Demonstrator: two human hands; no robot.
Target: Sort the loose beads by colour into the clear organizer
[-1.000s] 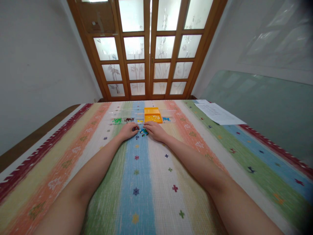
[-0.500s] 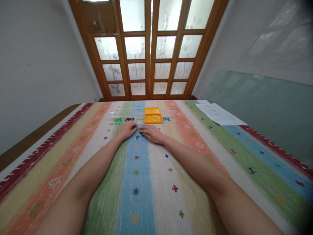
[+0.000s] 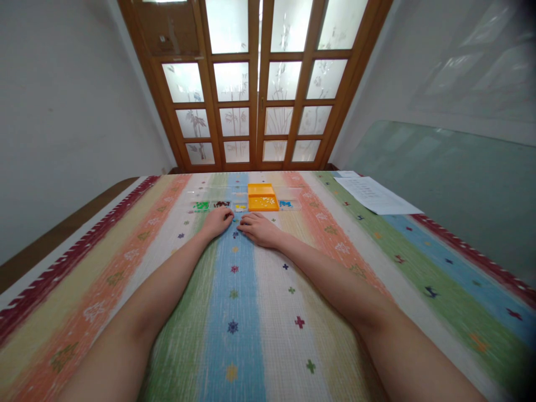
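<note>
My left hand (image 3: pixel 218 222) rests on the cloth just in front of the box of dark red-brown pieces, its fingers curled together. Whatever it pinches is too small to make out. Close on its right, my right hand (image 3: pixel 258 229) lies palm down with bent fingers pressed together; its fingertips hide anything they hold. Beyond the hands stands a row of small boxes: green pieces (image 3: pixel 201 206), dark red-brown pieces (image 3: pixel 221 204), yellow pieces (image 3: pixel 240 206) and blue pieces (image 3: pixel 286 204). An orange box (image 3: pixel 263 209) with its lid raised contains white pieces.
A striped tablecloth (image 3: pixel 234 352) covers the table. White printed sheets (image 3: pixel 372 194) lie at the far right. Behind the table are wooden doors with glass panes (image 3: pixel 278 120); a pale green glass panel (image 3: pixel 452 178) leans at the right wall.
My right hand has shifted slightly to the left and nearer me, its fingers more bent. My left hand has drawn slightly left, widening the gap between the fingertips.
</note>
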